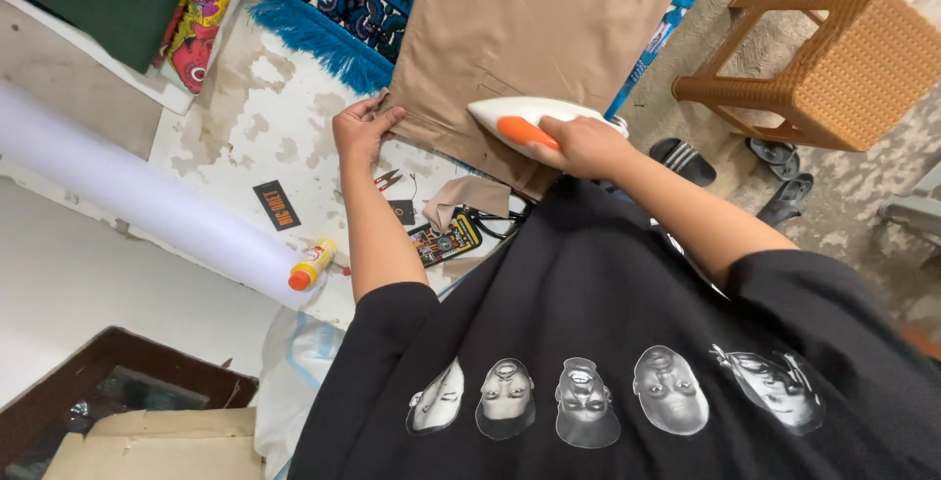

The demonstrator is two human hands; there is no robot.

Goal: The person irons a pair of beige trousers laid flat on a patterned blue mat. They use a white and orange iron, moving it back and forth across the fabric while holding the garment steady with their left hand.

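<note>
While near cloth [529, 19] edge: iron [524, 122].

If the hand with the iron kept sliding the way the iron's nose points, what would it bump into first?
Probably the left hand. The right hand aims the white and orange iron leftward over the tan cloth, and nothing else seems to lie between.

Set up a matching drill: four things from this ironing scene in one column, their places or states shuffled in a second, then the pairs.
Things:
1. iron
2. left hand
3. stool
4. glue bottle

Places:
A. on the floor, near the sandals
B. lying on the table, beside the white roll
C. pressing the edge of the tan cloth
D. held by the right hand on the cloth

Pairs: 1-D, 2-C, 3-A, 4-B
</note>
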